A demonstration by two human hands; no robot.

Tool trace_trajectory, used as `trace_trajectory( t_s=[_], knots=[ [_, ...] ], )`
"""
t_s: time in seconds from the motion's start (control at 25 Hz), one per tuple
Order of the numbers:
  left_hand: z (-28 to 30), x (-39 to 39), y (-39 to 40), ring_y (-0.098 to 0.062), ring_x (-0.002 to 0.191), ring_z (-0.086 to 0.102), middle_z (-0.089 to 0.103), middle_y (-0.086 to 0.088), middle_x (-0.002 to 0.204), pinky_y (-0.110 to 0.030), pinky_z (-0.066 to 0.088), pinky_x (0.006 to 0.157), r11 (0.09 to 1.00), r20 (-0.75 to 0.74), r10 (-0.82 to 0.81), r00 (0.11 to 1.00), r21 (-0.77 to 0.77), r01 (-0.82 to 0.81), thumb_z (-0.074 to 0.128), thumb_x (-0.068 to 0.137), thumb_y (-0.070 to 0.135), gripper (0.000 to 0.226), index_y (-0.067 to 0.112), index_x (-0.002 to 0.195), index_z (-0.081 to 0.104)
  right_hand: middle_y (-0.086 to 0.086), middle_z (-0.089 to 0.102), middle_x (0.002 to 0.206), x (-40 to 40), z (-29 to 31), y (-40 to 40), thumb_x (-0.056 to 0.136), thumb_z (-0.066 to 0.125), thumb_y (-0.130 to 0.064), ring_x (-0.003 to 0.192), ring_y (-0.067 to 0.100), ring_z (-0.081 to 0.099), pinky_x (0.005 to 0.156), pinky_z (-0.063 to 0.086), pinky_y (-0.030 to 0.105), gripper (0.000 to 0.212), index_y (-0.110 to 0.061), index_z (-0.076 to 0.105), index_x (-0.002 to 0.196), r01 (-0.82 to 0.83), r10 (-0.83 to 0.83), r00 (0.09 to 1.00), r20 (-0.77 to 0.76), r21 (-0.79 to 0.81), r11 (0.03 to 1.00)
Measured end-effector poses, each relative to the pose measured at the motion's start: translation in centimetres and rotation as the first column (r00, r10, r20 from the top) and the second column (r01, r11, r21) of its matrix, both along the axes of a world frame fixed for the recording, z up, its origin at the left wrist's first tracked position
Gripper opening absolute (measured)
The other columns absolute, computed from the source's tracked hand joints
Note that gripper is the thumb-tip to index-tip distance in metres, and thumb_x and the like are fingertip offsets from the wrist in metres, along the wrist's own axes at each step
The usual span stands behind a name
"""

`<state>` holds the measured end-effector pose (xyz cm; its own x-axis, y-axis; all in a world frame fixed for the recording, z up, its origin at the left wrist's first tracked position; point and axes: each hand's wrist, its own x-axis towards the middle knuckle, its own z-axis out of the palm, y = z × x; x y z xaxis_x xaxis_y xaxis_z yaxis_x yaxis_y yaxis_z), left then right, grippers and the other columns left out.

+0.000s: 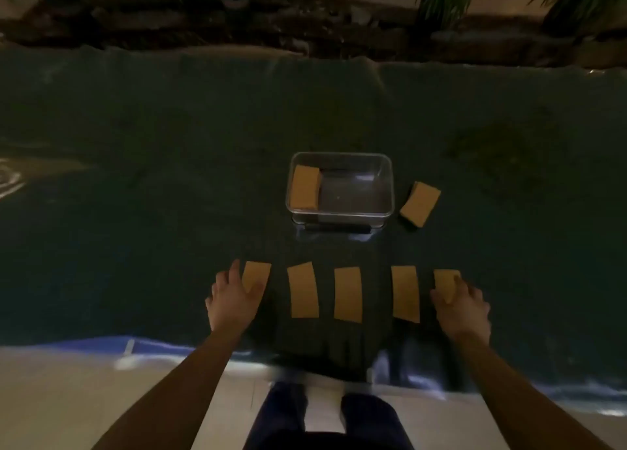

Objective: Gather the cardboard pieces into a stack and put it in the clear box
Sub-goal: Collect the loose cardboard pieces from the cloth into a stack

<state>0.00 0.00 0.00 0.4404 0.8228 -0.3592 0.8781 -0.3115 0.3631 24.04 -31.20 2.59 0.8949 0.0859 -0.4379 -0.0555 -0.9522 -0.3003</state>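
Several tan cardboard pieces lie in a row on the dark cloth in front of me. My left hand (232, 300) rests on the leftmost piece (256, 274), thumb on its lower part. My right hand (463, 305) covers the lower half of the rightmost piece (445, 278). Between them three pieces lie flat and untouched: (303, 290), (347, 294), (406, 293). The clear box (383, 192) stands beyond the row, with a cardboard stack (305, 187) leaning at its left wall. Another cardboard stack (420, 203) lies just right of the box.
The dark cloth (135, 178) covers a wide table; its near edge runs just below my hands. Rocks and plants (305, 19) line the far edge. My legs and pale floor tiles show below.
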Motion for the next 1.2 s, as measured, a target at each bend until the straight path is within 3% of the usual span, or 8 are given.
trace_trajectory(
  t_s=[0.16, 0.32, 0.56, 0.68, 0.84, 1.0, 1.2],
  knots=[
    [-1.9, 0.2, -0.4, -0.038, 0.132, 0.041, 0.039, -0.016, 0.146, -0.057, 0.036, 0.103, 0.999, -0.071, 0.029, 0.997, 0.025, -0.027, 0.052, 0.09, 0.055, 0.073, 0.023, 0.15, 0.027, 0.019, 0.033, 0.148, 0.5, -2.7, -0.6, 0.092, 0.055, -0.039, 0.129, 0.044, 0.034, 0.102, 0.035, 0.056, 0.063, -0.016, 0.034, 0.146, 0.145, -0.15, 0.984, -0.096, -0.058, 0.988],
    [-2.4, 2.0, -2.3, -0.037, 0.129, 0.043, 0.043, -0.016, 0.142, -0.055, 0.037, 0.103, 0.986, -0.035, -0.06, 0.998, 0.152, 0.064, 0.055, 0.09, 0.054, 0.069, 0.023, 0.147, 0.032, 0.02, 0.035, 0.14, 0.9, -4.5, 0.2, 0.09, 0.059, -0.036, 0.123, 0.043, 0.035, 0.1, 0.035, 0.057, 0.056, -0.013, 0.039, 0.137, 0.147, -0.155, 0.986, -0.067, -0.111, 0.983],
    [-2.5, 9.1, -8.7, -0.03, 0.127, 0.048, 0.05, -0.011, 0.137, -0.049, 0.041, 0.102, 0.96, 0.048, -0.253, 0.966, 0.134, 0.245, 0.054, 0.09, 0.054, 0.064, 0.025, 0.144, 0.039, 0.02, 0.033, 0.142, 2.8, -5.5, -0.1, 0.075, 0.077, -0.031, 0.128, 0.043, 0.03, 0.102, 0.034, 0.057, 0.081, -0.021, 0.032, 0.142, 0.277, -0.287, 0.954, -0.087, -0.107, 0.955],
    [-2.7, 13.1, -12.9, -0.028, 0.122, 0.052, 0.054, -0.01, 0.132, -0.044, 0.043, 0.097, 0.941, 0.122, -0.335, 0.934, 0.097, 0.324, 0.057, 0.087, 0.056, 0.066, 0.021, 0.142, 0.044, 0.018, 0.037, 0.14, 4.2, -5.5, -0.8, 0.068, 0.082, -0.029, 0.129, 0.041, 0.034, 0.102, 0.037, 0.056, 0.083, -0.02, 0.035, 0.136, 0.305, -0.314, 0.94, -0.135, -0.083, 0.949],
    [-3.1, 17.6, -18.5, -0.031, 0.123, 0.052, 0.053, -0.013, 0.135, -0.044, 0.043, 0.098, 0.949, 0.074, -0.3, 0.951, -0.081, 0.305, 0.064, 0.079, 0.062, 0.081, 0.015, 0.14, 0.043, 0.024, 0.056, 0.128, 5.1, -6.0, -1.7, 0.081, 0.069, -0.019, 0.116, 0.043, 0.053, 0.093, 0.047, 0.047, 0.056, -0.012, 0.041, 0.129, 0.257, -0.235, 0.951, -0.199, 0.091, 0.962],
    [-3.3, 20.3, -21.9, -0.031, 0.117, 0.055, 0.052, -0.013, 0.13, -0.043, 0.044, 0.094, 0.964, -0.047, -0.259, 0.965, -0.07, 0.256, 0.072, 0.074, 0.059, 0.084, 0.011, 0.135, 0.04, 0.022, 0.064, 0.109, 5.1, -6.0, -2.2, 0.09, 0.056, -0.027, 0.1, 0.04, 0.059, 0.072, 0.039, 0.033, 0.024, -0.009, 0.055, 0.106, 0.207, -0.181, 0.97, -0.162, 0.162, 0.965],
    [-3.5, 21.6, -22.2, -0.033, 0.117, 0.056, 0.052, -0.013, 0.128, -0.044, 0.045, 0.093, 0.97, -0.053, -0.193, 0.98, -0.16, 0.183, 0.074, 0.079, 0.042, 0.072, 0.011, 0.133, 0.037, 0.006, 0.055, 0.088, 5.6, -6.5, -2.9, 0.084, 0.064, -0.022, 0.078, 0.024, 0.05, 0.067, 0.037, 0.03, 0.018, -0.015, 0.05, 0.092, 0.187, -0.13, 0.968, -0.213, 0.273, 0.944]
  ],
)
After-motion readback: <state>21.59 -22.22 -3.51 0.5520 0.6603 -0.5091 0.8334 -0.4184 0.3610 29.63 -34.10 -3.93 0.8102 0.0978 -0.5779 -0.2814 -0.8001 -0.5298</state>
